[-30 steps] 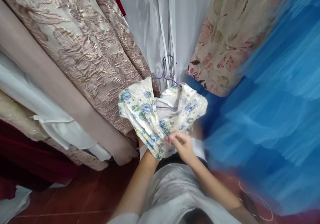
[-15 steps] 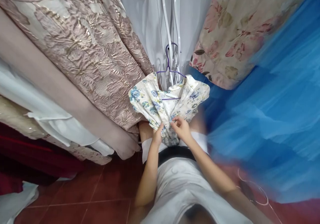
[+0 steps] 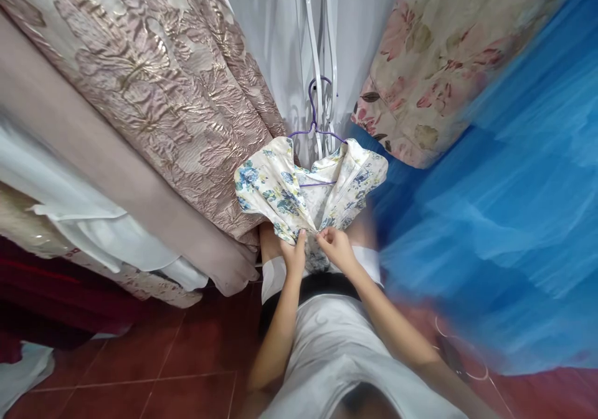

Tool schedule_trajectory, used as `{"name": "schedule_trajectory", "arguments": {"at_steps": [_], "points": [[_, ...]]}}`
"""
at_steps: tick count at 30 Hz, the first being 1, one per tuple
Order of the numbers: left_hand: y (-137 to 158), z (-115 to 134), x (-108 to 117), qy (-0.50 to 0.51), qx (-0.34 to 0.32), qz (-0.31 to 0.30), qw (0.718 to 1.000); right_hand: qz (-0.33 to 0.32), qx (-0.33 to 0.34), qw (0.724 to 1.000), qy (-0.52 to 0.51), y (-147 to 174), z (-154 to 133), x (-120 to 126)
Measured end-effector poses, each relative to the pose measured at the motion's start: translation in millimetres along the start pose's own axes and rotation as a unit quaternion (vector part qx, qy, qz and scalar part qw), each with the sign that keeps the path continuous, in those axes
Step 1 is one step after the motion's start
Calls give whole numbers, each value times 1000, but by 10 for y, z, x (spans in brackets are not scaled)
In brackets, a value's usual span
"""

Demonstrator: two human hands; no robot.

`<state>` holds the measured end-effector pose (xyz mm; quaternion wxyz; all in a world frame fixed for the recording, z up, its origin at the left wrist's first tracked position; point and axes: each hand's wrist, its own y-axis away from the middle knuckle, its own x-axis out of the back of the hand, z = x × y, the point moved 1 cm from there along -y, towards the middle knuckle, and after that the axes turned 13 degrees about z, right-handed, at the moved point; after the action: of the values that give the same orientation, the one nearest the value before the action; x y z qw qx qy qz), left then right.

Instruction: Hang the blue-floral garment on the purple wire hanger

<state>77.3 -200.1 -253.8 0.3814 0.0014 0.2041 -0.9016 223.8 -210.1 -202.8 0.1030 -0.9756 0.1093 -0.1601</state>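
Observation:
A cream dress with blue flowers (image 3: 275, 185) hangs on a purple hanger (image 3: 314, 123) in front of my lap. My left hand (image 3: 294, 254) is closed on the left side of its front, thumb on top. With fingers pinched, my right hand (image 3: 335, 244) holds the front edge where the two sides of the neckline meet. Both hands are close together at the bottom of the V-shaped neck opening. The lower part of the dress is bunched and mostly hidden behind my hands.
Pink-gold brocade cloth (image 3: 154, 95) and other garments hang on the left. A floral fabric (image 3: 420, 76) and a blue tulle garment (image 3: 490, 238) hang on the right. White straps (image 3: 332, 51) dangle behind the hanger. Red tiles (image 3: 191, 350) form the floor, with a white cable (image 3: 476, 376) at right.
My right hand has come down slightly and its fingers have closed into a pinch at the dress front. The dress's neckline edges are drawn together there. The view has shifted a little.

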Motion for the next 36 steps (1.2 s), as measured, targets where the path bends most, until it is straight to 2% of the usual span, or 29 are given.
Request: {"name": "schedule_trajectory", "arguments": {"at_steps": [2, 3, 5, 7, 9, 10, 16, 20, 26, 31, 34, 36], "points": [[34, 79, 88, -54, -105, 86, 989, -20, -48, 997, -56, 18, 7, 10], [68, 114, 119, -79, -161, 106, 978, -25, -73, 993, -85, 27, 9, 23], [165, 157, 129, -109, -248, 74, 960, -26, -110, 985, -134, 44, 8, 52], [272, 162, 66, -112, -285, -11, 952, -20, -126, 977, -171, 57, 2, 72], [350, 146, -41, -100, -276, -72, 953, -15, -131, 970, -204, 66, 1, 76], [371, 137, -100, -93, -263, -83, 957, -10, -131, 967, -220, 69, 3, 74], [363, 114, -307, -67, -220, -84, 970, 35, -137, 941, -308, 86, 30, 44], [359, 127, -291, -44, -221, -96, 970, 53, -142, 931, -333, 152, 8, 11], [377, 205, -243, -91, -224, -119, 963, 112, -176, 910, -358, 308, -35, -73], [423, 197, -162, -113, -229, -127, 958, 141, -186, 890, -392, 207, -180, 31], [416, 160, -105, -110, -213, -114, 964, 131, -190, 877, -421, 106, -301, 112], [408, 150, -90, -101, -202, -97, 969, 94, -195, 879, -426, 88, -327, 109]]}}
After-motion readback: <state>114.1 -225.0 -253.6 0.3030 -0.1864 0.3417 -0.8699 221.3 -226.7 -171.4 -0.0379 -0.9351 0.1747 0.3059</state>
